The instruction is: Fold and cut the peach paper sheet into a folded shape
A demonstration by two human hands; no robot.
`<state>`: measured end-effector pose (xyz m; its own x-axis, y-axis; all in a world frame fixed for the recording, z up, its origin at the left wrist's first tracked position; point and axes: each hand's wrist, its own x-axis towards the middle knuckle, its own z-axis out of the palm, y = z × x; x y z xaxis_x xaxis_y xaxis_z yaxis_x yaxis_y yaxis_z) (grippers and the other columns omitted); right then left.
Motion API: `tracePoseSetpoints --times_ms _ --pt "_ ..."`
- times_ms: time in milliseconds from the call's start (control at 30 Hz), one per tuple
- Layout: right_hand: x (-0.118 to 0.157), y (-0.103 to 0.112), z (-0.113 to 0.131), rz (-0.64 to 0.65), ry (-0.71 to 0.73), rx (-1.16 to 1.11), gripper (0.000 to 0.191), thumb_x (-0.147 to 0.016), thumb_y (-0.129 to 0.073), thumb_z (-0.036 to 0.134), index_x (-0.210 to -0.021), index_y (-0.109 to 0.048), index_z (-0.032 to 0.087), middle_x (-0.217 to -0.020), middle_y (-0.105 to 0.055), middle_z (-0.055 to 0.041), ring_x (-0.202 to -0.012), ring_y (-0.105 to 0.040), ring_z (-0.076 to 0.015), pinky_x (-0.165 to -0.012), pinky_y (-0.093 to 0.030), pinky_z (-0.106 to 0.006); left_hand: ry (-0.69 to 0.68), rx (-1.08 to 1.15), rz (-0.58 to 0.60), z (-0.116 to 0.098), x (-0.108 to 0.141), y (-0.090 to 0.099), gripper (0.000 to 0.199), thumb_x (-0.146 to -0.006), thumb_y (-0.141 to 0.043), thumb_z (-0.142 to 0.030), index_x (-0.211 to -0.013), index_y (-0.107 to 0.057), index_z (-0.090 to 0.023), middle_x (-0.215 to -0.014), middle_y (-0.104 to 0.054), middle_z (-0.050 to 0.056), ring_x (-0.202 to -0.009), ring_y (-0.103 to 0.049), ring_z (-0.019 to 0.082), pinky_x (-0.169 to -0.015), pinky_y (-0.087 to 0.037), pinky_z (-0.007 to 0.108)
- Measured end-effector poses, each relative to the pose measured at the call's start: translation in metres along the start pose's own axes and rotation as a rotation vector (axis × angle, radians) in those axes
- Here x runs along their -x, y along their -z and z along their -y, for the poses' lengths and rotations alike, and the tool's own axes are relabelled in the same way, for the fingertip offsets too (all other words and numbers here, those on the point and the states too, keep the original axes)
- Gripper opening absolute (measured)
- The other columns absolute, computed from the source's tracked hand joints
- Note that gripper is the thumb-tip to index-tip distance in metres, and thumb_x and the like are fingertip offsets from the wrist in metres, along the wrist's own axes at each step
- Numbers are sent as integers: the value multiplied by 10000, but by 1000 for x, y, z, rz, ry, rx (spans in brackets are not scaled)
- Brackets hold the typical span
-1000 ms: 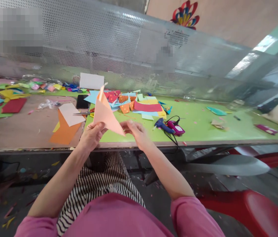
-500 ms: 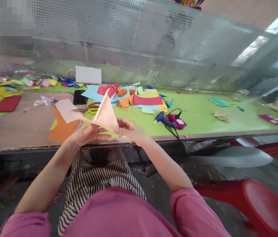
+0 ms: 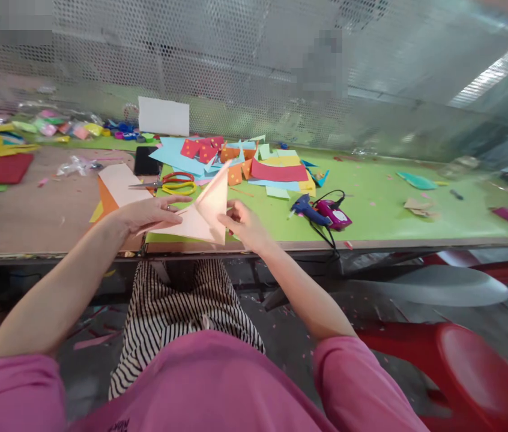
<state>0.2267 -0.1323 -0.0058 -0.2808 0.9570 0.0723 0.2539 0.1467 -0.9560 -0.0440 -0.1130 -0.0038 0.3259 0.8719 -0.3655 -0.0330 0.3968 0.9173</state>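
Note:
A pale pink sheet of paper (image 3: pixel 211 207), creased with one flap standing up to a point, is held at the table's front edge. My left hand (image 3: pixel 155 213) grips its left part, fingers lying over the top and the thumb hidden. On the right side, my right hand (image 3: pixel 242 223) pinches the paper between thumb and fingers. Scissors (image 3: pixel 177 182) with red and yellow handles lie just beyond my left hand. Another pale pink sheet (image 3: pixel 123 185) rests on orange paper (image 3: pixel 106 201) to the left.
A blue glue gun (image 3: pixel 310 210) and a magenta box (image 3: pixel 334 215) with a cord lie to the right. Behind are a black phone (image 3: pixel 146 161), a red strip (image 3: pixel 278 171) and coloured paper pieces. A red stool (image 3: pixel 479 372) stands at lower right.
The paper has opened out from a raised folded triangle into a flatter sheet with one upright flap. My left hand has moved left and onto the top of it.

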Motion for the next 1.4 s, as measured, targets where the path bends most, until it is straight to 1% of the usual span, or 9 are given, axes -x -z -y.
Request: tracePoseSetpoints --times_ms 200,333,500,667,767,900,1000,1200,1400 --pt "-23 5 -8 69 -152 232 262 -915 -671 282 -1142 -575 191 -765 -695 5 -611 -618 -143 -573 -489 -284 -159 -665 117 -16 -16 7 740 -660 -797 -321 -1391 -694 -267 -1041 -757 31 -949 -725 230 -840 -558 304" --pt "-35 19 8 -7 -125 764 499 -930 -706 279 -1370 -549 100 -894 -757 -107 -780 -698 -244 -739 -550 -391 -114 -885 90 -18 -19 4 833 -736 -713 -481 -1504 -588 -184 -1137 -733 92 -1046 -695 272 -857 -535 327" --pt "-58 13 49 -150 236 1113 357 -1034 -527 222 -1376 -604 153 -1224 -739 -158 -1112 -692 -293 -917 -534 -421 -119 -810 87 -7 -22 -2 772 -799 -669 -626 -1441 -638 -197 -1293 -731 123 -1144 -677 294 -890 -551 356" --pt "-116 -53 62 268 343 1385 395 -1026 -386 70 -1329 -638 84 -1350 -697 -199 -1321 -595 -298 -1033 -498 -411 -154 -620 94 3 -27 3 657 -790 -718 -659 -1303 -723 -249 -1423 -707 90 -1307 -629 294 -1062 -535 431" --pt "-150 -85 54 395 300 1434 414 -945 -517 35 -1338 -639 78 -1369 -698 -215 -1301 -621 -316 -1038 -501 -434 -172 -599 122 5 -24 7 643 -788 -731 -621 -1302 -719 -235 -1401 -724 93 -1301 -647 293 -1112 -515 457" --pt "-176 -98 48 510 277 1465 336 -882 -621 59 -1206 -705 92 -1262 -748 -191 -1182 -690 -311 -978 -519 -390 -175 -578 148 5 -18 12 621 -792 -721 -542 -1326 -698 -226 -1375 -736 91 -1257 -684 290 -1068 -554 442" --pt "-181 -88 54 483 312 1453 458 -884 -613 85 -1340 -591 41 -1387 -655 -232 -1237 -646 -312 -988 -502 -382 -189 -585 127 3 -14 14 575 -795 -705 -519 -1292 -716 -230 -1388 -729 91 -1275 -676 300 -1056 -561 437" --pt "-115 -20 86 311 339 873 329 -901 -671 250 -1175 -523 142 -1109 -635 -79 -984 -600 -209 -907 -494 -385 -208 -576 -171 -1 1 14 725 -836 -662 -551 -1429 -632 -136 -1462 -668 177 -1336 -630 331 -1125 -499 467" --pt "41 33 66 399 -245 109 534 -829 -747 681 -971 -508 225 -752 -497 63 -567 -481 -77 -518 -413 -241 -389 -967 -407 -13 19 16 665 -864 -572 -396 -1453 -614 -88 -1540 -593 196 -1382 -553 348 -1143 -447 463"
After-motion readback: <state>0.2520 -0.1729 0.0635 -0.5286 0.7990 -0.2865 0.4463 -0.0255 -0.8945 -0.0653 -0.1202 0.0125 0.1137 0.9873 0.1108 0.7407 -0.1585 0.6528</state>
